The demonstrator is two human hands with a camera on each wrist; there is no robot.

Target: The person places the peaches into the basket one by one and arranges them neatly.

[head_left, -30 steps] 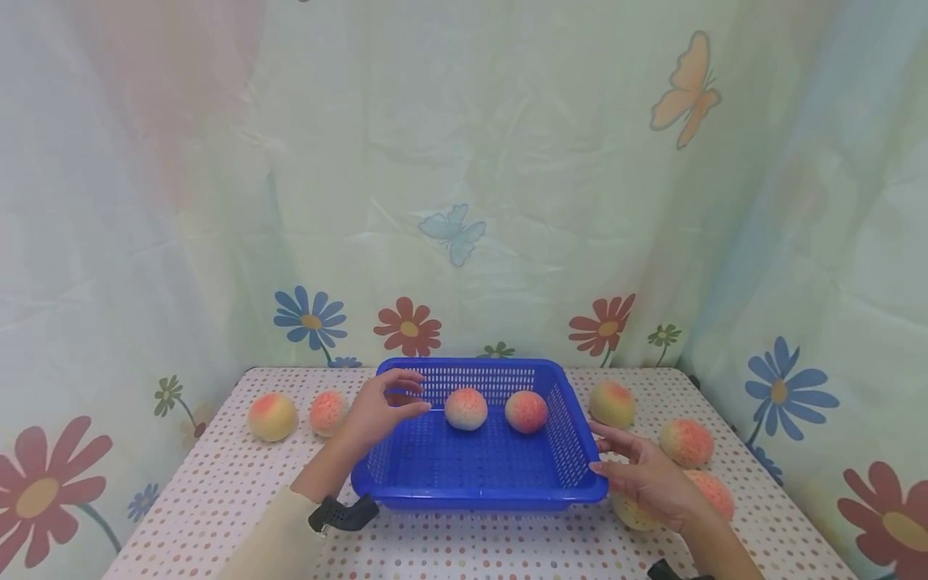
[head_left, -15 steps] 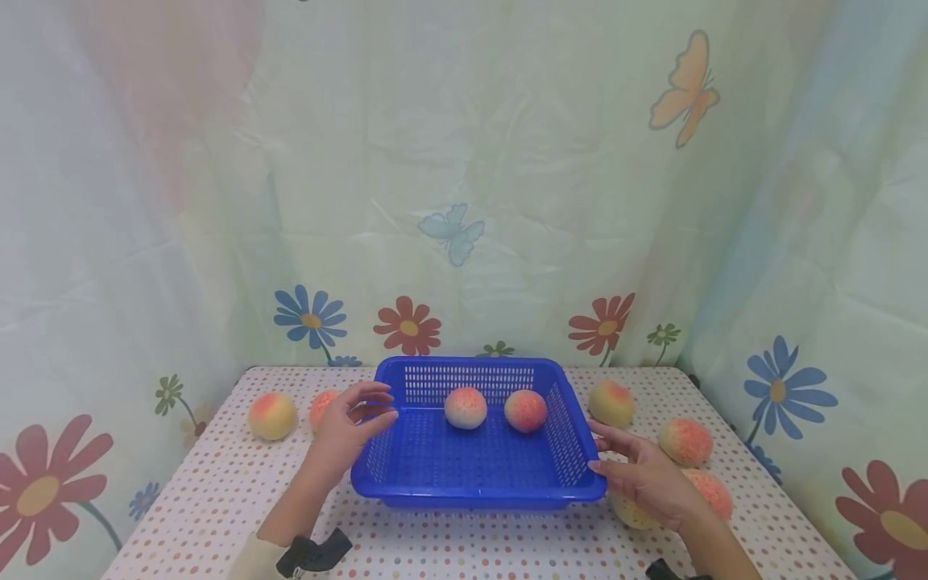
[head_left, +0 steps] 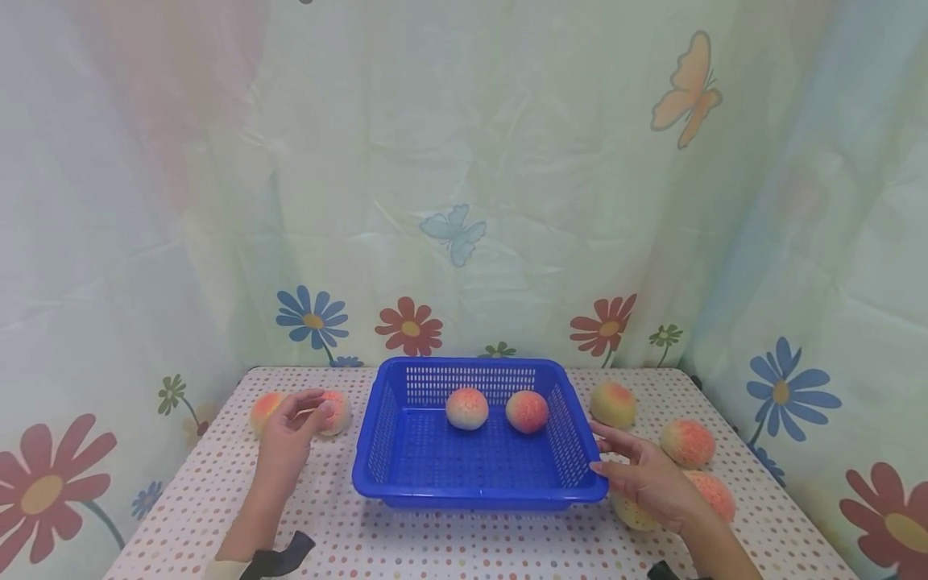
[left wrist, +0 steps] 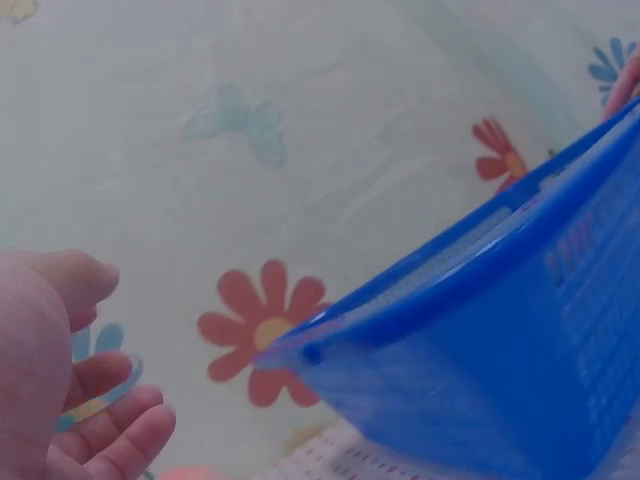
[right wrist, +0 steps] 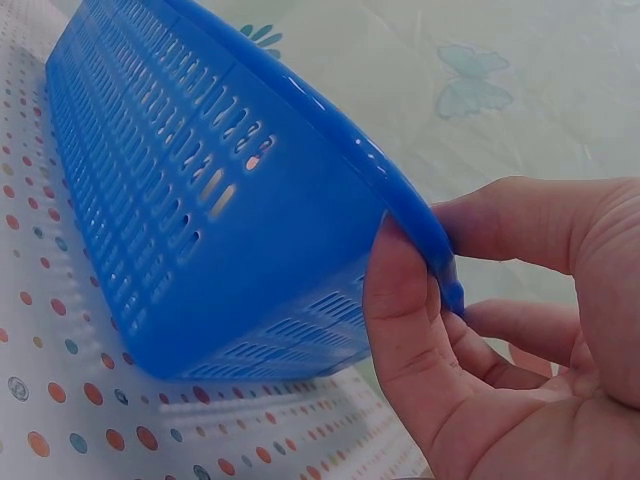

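A blue plastic basket [head_left: 478, 467] with slotted walls stands mid-table, holding a speckled peach [head_left: 466, 408] and a redder peach [head_left: 527, 411] near its back wall. My right hand [head_left: 645, 475] pinches the basket's right rim; in the right wrist view the thumb and fingers lie on either side of that rim. To the left of the basket my left hand [head_left: 286, 435] is raised with loosely bent fingers, holding nothing. It partly covers a yellow-red peach [head_left: 263, 411] and overlaps a pink speckled peach [head_left: 338, 416]. In the left wrist view its fingers [left wrist: 135, 435] hang apart from the basket.
Several more peaches lie right of the basket: a yellowish one [head_left: 613, 404] at the back, a speckled one [head_left: 688, 443], and two partly hidden by the right hand. A dotted cloth [head_left: 406, 544] covers the table. A flowered curtain [head_left: 507, 161] hangs behind and at both sides.
My left hand has moved left, away from over the basket's left side to the two peaches there. My right hand stays at the rim, and the basket has not moved.
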